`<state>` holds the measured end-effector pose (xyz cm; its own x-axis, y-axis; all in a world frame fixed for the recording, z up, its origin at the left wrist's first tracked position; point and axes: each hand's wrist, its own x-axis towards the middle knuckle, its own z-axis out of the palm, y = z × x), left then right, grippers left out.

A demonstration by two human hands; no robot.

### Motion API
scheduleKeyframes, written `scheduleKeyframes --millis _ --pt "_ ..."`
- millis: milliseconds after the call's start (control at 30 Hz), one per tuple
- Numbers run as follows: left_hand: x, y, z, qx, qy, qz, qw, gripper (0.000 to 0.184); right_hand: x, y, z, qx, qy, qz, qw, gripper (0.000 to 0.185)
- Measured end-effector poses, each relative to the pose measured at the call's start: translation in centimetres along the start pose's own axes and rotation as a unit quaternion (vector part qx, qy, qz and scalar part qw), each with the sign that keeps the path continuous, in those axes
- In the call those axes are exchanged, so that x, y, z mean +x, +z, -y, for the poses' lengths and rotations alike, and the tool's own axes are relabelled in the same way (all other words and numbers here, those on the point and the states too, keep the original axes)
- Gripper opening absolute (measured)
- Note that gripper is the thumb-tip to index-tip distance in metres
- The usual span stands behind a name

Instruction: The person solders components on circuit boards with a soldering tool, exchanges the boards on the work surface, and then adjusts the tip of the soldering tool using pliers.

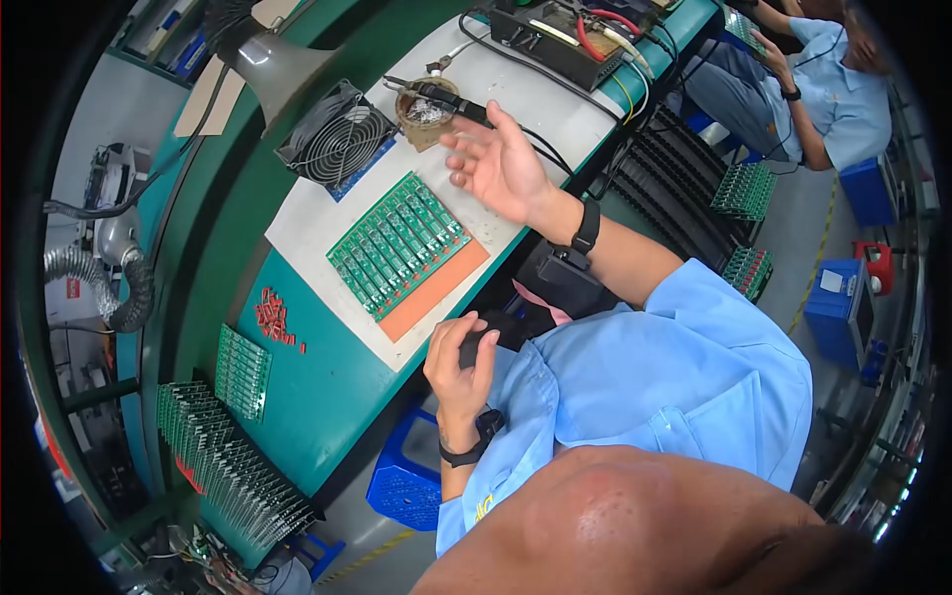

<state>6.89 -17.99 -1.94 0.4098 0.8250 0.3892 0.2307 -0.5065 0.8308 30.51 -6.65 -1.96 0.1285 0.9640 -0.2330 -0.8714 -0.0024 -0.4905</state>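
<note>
A panel of green circuit boards lies on an orange mat on the white sheet. My right hand is raised beyond the panel, palm turned up and fingers apart, holding nothing. It is close to a black-handled soldering iron, which rests across a round tin. Past the near edge of the table, my left hand has its fingers loosely curled and its thumb apart, with nothing seen in it. Neither hand touches the panel.
A black fan and a fume duct stand behind the panel. Red parts, another board panel and a rack of boards are at left. A soldering station is at top; a co-worker sits upper right.
</note>
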Motion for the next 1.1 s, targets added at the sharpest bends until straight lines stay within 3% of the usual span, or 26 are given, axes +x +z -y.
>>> scheduleKeyframes --millis 67,167,200,300,333,400,467,533,567,633,667,767,933,1033,1100 --pt "0.4 0.0 0.1 0.000 0.012 0.008 1.000 0.034 -1.1 -0.1 0.0 0.037 0.035 -0.016 0.999 0.061" --pt "0.9 0.0 -0.2 -0.004 0.025 0.021 0.999 0.034 -3.9 0.0 0.3 0.040 0.167 0.097 0.980 0.056" --pt "1.2 0.0 -0.2 0.001 0.032 0.021 0.999 0.034 -4.7 0.0 0.9 0.040 0.165 0.094 0.981 0.056" --pt "1.9 0.3 0.3 0.007 0.046 0.016 0.999 0.034 -7.6 -0.5 3.7 -0.223 -0.007 0.145 0.964 0.046" --pt "1.7 0.4 0.6 -0.008 0.035 0.007 0.999 0.033 -8.3 -0.9 4.9 -0.224 -0.006 0.142 0.964 0.046" --pt "1.6 0.6 1.3 -0.036 0.016 -0.009 0.999 0.033 -8.9 -2.5 7.8 -0.435 -0.172 0.051 0.882 0.035" --pt "1.7 0.7 1.6 -0.049 0.015 -0.012 0.999 0.033 -9.0 -4.6 11.0 -0.511 -0.288 -0.017 0.810 0.030" --pt "1.4 0.8 1.8 -0.074 0.007 -0.012 0.997 0.032 -8.4 -8.0 14.4 -0.597 -0.384 -0.144 0.689 0.031" --pt "1.3 0.9 2.1 -0.082 0.007 -0.005 0.997 0.032 -8.0 -9.5 16.1 -0.600 -0.384 -0.153 0.685 0.031" --pt "0.8 0.7 3.0 -0.077 0.019 -0.010 0.997 0.033 -6.6 -12.0 19.0 -0.669 -0.487 -0.225 0.514 0.033" --pt "0.8 0.8 3.2 -0.072 0.024 -0.017 0.997 0.033 -5.8 -13.0 20.4 -0.671 -0.486 -0.225 0.512 0.033" --pt "0.8 0.7 3.1 -0.083 0.003 -0.005 0.997 0.034 -4.2 -15.0 22.2 -0.812 -0.467 -0.168 0.308 0.036" --pt "1.3 0.6 2.9 -0.052 0.015 0.002 0.999 0.034 -3.1 -14.1 21.5 -0.826 -0.452 -0.120 0.313 0.037" --pt "1.6 0.8 2.7 -0.045 0.021 -0.010 0.999 0.034 -2.3 -13.8 21.3 -0.779 -0.366 -0.239 0.450 0.039" --pt "1.6 0.8 2.8 -0.045 0.021 -0.012 0.999 0.034 -2.5 -13.3 20.9 -0.776 -0.347 -0.254 0.461 0.038"
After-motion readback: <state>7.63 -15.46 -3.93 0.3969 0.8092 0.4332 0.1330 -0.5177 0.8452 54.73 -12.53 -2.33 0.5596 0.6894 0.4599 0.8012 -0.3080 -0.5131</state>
